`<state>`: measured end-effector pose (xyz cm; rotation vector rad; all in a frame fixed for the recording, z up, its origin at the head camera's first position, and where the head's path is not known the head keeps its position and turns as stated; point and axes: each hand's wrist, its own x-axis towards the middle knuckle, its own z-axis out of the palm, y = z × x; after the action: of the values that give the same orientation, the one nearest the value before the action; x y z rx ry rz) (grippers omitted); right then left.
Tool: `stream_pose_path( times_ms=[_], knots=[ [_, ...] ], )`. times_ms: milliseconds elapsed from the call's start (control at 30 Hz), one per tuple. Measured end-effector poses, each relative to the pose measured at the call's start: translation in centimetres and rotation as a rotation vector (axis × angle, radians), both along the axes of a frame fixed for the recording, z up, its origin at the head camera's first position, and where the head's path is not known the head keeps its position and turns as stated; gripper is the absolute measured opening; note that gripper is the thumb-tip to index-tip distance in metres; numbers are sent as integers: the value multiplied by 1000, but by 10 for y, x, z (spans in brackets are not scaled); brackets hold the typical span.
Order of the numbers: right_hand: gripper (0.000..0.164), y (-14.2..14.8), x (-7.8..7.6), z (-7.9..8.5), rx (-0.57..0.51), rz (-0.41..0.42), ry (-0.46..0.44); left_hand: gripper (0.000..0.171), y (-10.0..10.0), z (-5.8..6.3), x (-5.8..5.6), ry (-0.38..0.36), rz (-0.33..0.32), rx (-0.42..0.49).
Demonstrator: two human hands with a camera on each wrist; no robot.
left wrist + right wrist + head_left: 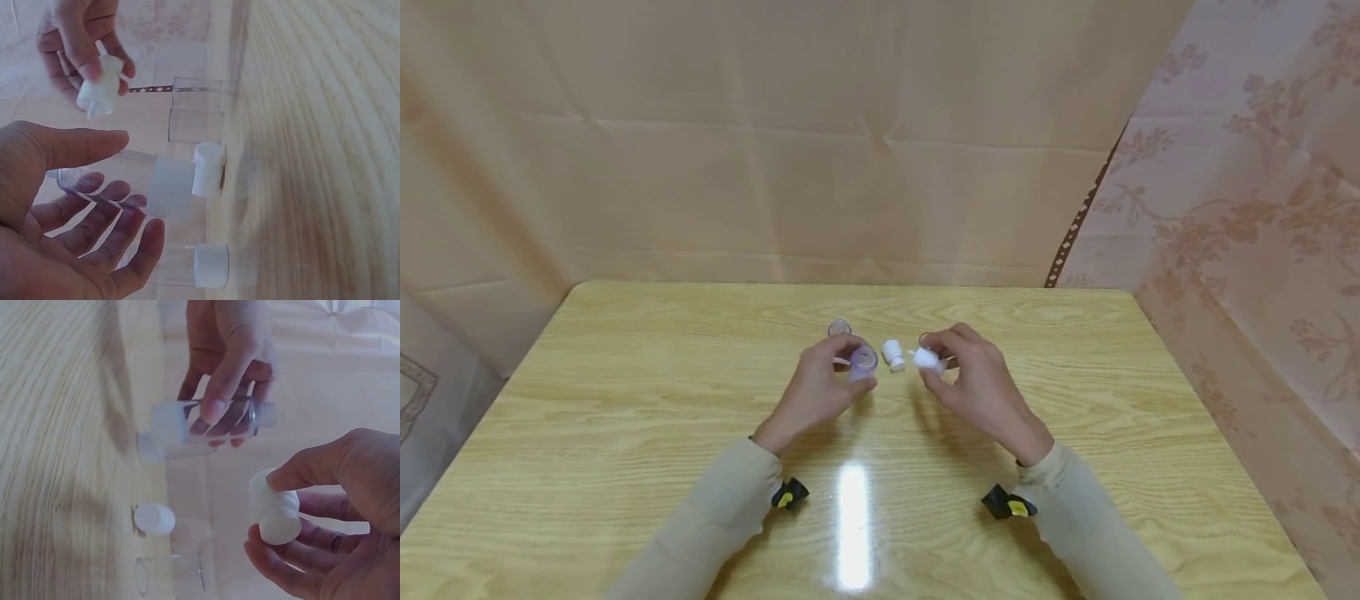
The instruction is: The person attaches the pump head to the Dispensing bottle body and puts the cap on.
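My left hand (818, 387) grips a small clear bottle (134, 175) with a frosted white base. It stands upright in the grip, its narrow neck (267, 414) uncovered at the top. Just to the right, my right hand (976, 383) pinches a white pump head (275, 509) between thumb and fingers, raised above the table and apart from the bottle. A thin nozzle (90, 115) pokes out of it in the left wrist view. Between the hands a second white pump head (892, 354) stands on the table.
Beyond my left hand stands another clear bottle (839, 327) with a white base (211, 265). Clear cylindrical covers (195, 125) stand on the table near my right hand. The wood-grain table (625, 417) ends at a beige cloth (812, 200) behind.
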<state>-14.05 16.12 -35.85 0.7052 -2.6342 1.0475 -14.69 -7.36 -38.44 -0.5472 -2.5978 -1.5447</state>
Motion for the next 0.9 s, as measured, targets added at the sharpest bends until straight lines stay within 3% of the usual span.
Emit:
stream_pose_path(
  times_ms=[533,900],
  knots=[
    [28,-14,5,6,-49,136,69,39,0,-5,9,21,-35,-30],
    [29,-25,8,14,-15,171,77,37,-4,-7,12,45,-22,-36]
  ],
)
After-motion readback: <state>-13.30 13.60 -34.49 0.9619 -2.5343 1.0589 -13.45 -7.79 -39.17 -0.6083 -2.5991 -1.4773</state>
